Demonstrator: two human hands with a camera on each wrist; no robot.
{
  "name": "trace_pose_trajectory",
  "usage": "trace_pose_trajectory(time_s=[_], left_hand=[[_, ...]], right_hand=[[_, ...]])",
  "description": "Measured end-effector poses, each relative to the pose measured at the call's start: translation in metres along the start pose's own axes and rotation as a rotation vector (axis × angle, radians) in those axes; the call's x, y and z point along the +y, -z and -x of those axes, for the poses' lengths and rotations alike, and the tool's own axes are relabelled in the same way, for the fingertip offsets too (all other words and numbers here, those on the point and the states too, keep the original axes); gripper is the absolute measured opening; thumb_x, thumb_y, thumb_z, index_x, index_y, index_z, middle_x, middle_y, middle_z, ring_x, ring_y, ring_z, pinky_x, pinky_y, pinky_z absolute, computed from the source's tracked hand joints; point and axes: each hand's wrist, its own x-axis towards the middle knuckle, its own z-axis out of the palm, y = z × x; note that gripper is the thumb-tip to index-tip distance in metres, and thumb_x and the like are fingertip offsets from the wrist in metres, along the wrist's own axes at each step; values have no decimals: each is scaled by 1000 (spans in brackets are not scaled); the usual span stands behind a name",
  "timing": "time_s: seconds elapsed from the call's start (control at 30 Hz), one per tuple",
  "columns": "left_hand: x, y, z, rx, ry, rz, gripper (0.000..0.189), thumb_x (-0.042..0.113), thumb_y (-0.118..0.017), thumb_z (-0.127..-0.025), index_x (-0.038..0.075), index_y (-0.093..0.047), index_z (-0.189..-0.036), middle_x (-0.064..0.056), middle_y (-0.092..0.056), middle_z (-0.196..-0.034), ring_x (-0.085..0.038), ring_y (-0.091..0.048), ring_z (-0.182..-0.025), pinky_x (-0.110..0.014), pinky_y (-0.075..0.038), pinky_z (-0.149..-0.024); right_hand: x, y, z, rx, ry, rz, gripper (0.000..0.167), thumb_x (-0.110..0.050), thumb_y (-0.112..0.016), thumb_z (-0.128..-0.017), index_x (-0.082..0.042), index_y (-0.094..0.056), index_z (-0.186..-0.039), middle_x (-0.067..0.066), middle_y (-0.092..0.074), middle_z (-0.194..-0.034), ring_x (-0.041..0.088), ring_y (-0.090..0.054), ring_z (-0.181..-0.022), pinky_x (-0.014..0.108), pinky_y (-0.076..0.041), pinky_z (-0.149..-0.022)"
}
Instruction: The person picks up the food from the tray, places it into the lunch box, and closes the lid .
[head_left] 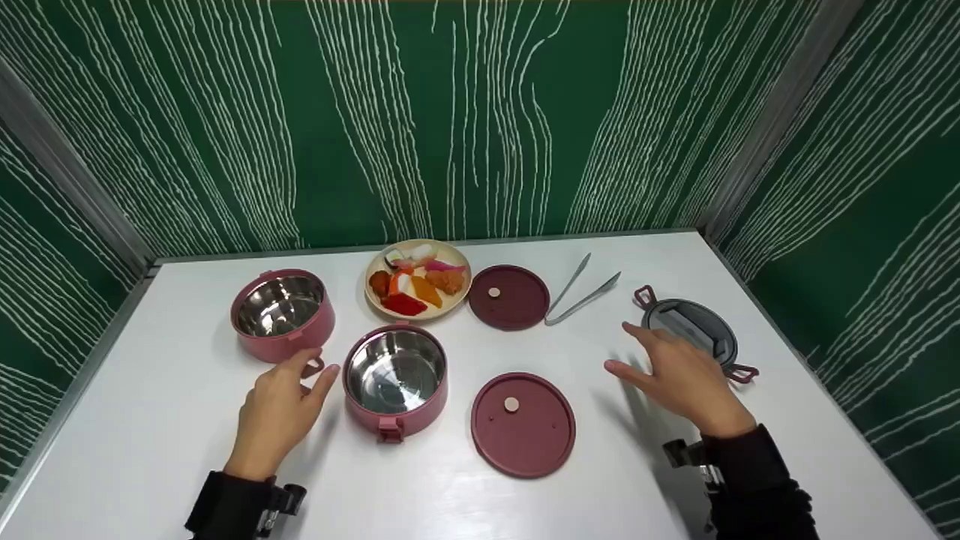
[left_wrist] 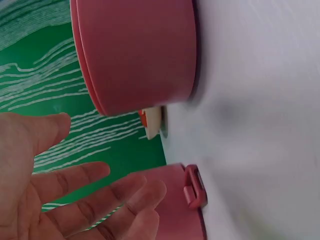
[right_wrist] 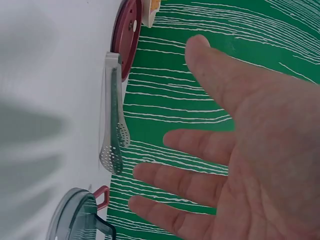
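Note:
In the head view my left hand (head_left: 281,409) hovers with fingers loosely spread between two pink steel-lined food containers. The near container (head_left: 394,382) stands just right of its thumb; the far container (head_left: 281,315) is beyond its fingertips, with a latch (left_wrist: 196,187) standing out from its side in the left wrist view. My right hand (head_left: 682,375) hangs above the table at the right, fingers extended, palm bare in the right wrist view. Below and beyond it lies a grey oval piece (head_left: 694,330) with two dark red loop handles, partly hidden by the hand.
A cream plate (head_left: 370,298) of assorted food pieces stands at the back. Beside it lie a dark red round lid (head_left: 517,304) and open metal tongs (head_left: 581,304). Another round lid (head_left: 525,439) lies at front centre. Green walls border the white table (head_left: 420,495).

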Motion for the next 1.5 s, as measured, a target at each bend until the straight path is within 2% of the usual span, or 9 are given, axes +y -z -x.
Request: trace_pose_trajectory(time_s=[0.1, 0.2, 0.43, 0.6, 0.77, 1.1, 1.5], left_hand=[[0, -4, -2, -14, 11, 46, 43, 47, -54, -88, 18, -59, -119, -4, -68, -100, -14, -65, -73, -38, -49, -62], [1, -8, -3, -21, 11, 88, 42, 45, -56, -88, 16, -59, -118, -4, -68, -98, -14, -65, -72, -37, -49, -65], [4, -18, -4, -63, 37, 212, 38, 39, -56, -90, 14, -59, -119, -6, -67, -99, -13, -62, -64, -28, -49, -57], [4, -27, -4, -105, 78, 286, 34, 33, -55, -91, 13, -59, -119, -9, -67, -102, -14, -64, -61, -26, -50, -56], [5, -33, -5, -106, 85, 249, 30, 30, -54, -92, 14, -61, -116, -10, -67, -102, -16, -64, -72, -29, -51, -64], [8, -33, -8, -36, 26, 207, 28, 23, -53, -91, 10, -63, -114, -11, -69, -96, -24, -64, -85, -39, -51, -73], [12, -34, -3, -19, -24, 223, 22, 17, -55, -90, 10, -67, -107, -9, -69, -91, -19, -64, -78, -35, -52, -68]], right_hand=[[0, -3, -1, -6, -44, -17, 78, -69, -48, -79, -15, -48, -134, 11, -59, -121, 35, -58, -101, 50, -46, -68], [0, -6, -2, 9, -80, -44, 76, -68, -50, -79, -14, -51, -131, 9, -62, -117, 31, -62, -94, 41, -46, -58], [2, -15, -7, 77, -105, -82, 67, -63, -52, -81, -9, -60, -121, 10, -68, -103, 25, -65, -87, 45, -49, -66], [3, -24, -10, 67, -97, -97, 66, -61, -53, -82, -7, -61, -118, 13, -69, -96, 25, -66, -85, 45, -48, -69], [3, -29, -11, 25, -102, -139, 68, -61, -52, -82, -4, -59, -120, 15, -69, -94, 25, -67, -85, 44, -49, -71], [0, -30, -12, -39, -162, -155, 72, -66, -48, -81, -9, -56, -124, 6, -70, -92, 21, -66, -86, 44, -48, -69], [-1, -34, -9, -70, -163, -170, 74, -66, -48, -81, -8, -55, -126, 3, -69, -94, 19, -65, -84, 41, -48, -69]])
